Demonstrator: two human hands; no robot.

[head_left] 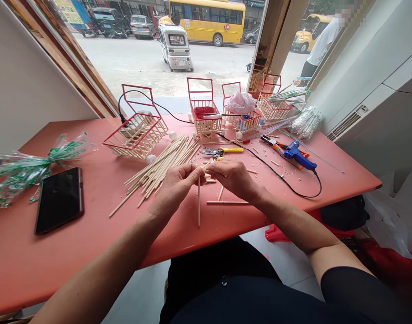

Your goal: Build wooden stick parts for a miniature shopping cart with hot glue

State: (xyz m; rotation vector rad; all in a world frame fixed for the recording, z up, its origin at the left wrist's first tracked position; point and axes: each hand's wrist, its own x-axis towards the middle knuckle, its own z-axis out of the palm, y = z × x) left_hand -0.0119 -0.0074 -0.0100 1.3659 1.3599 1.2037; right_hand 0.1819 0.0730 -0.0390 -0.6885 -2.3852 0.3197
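Note:
My left hand (182,180) pinches a thin wooden stick (199,204) that points down toward the table's front edge. Close against it, my right hand (231,177) has its fingers closed at the stick's upper end; what lies between those fingertips is too small to make out. Left of the hands spreads a pile of pale wooden sticks (165,166). Just beyond them lie wire strippers with yellow handles (231,150). A few cut sticks (228,202) rest beside my right wrist.
Small stick-built carts with red rims (134,135) stand along the back of the pink table (101,252). A blue glue gun (298,155) and its black cord lie right, by orange-handled pliers (276,146). A phone (59,200) and plastic-wrapped bundles (57,153) lie left.

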